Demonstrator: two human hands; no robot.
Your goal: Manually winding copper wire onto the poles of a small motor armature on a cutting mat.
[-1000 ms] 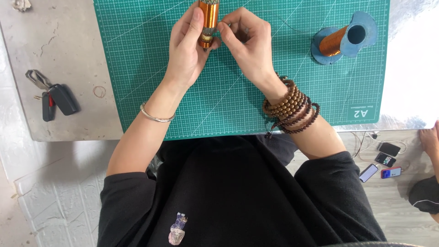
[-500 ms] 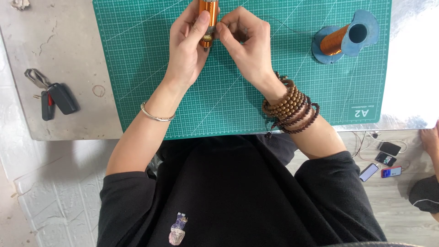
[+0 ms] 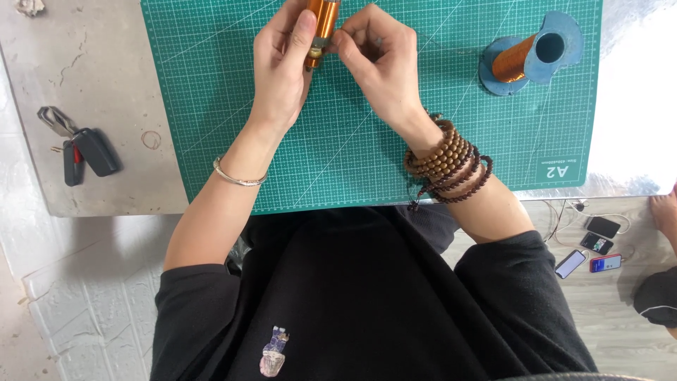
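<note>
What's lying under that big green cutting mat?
The green cutting mat lies flat on a grey table, whose surface shows to its left beside some keys. Whatever sits directly beneath the mat is covered, so nothing more can be seen there.

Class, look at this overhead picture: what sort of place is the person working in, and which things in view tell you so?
Probably a hobby or craft workbench. A green gridded cutting mat covers a grey stone-like tabletop, a blue plastic spool of copper wire lies on the mat, and both hands work a copper-wound cylinder.
</note>
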